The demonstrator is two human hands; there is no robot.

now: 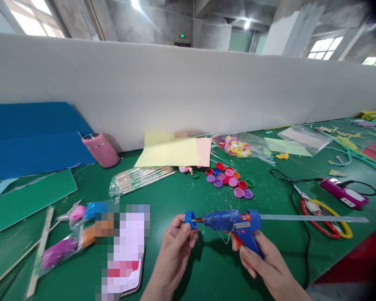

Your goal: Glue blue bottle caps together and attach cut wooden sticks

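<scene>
- Left hand (177, 242): thumb and fingers closed on the blue cap (188, 218), a short, hollow plastic cylinder. The cap is held above the table (163, 205), its open side turned toward the glue gun (222, 219).
- Right hand (265, 257): wrapped around the handle of the glue gun, fingers at the orange-red trigger (237, 241).
- Glue gun: blue plastic body, smeared surface, small red light, thin glue strands hanging beneath. The tapered, metallic nozzle (199, 220) points into the mouth of the cap; whether it touches the inner wall cannot be told.
- Glue stick (313, 218): translucent, slender rod, projecting straight from the rear of the gun, above the pliers-like tool (303, 207) with red and yellow looped handles.
- Loose caps (233, 182): shallow, round, smooth plastic; red, pink, purple, orange, blue and green; grouped beyond the gun.
- Clear bag (253, 144): thin, wrinkled film containing more colored pieces, behind the loose caps.
- Yellow sheet (169, 151): flat, matte, overlapping a pink sheet (204, 152).
- Wooden sticks (144, 179): slim, straight, bundled in crinkled clear wrap, in front of the yellow sheet.
- Table: green surface, speckled with small pale scraps near the loose caps.
</scene>
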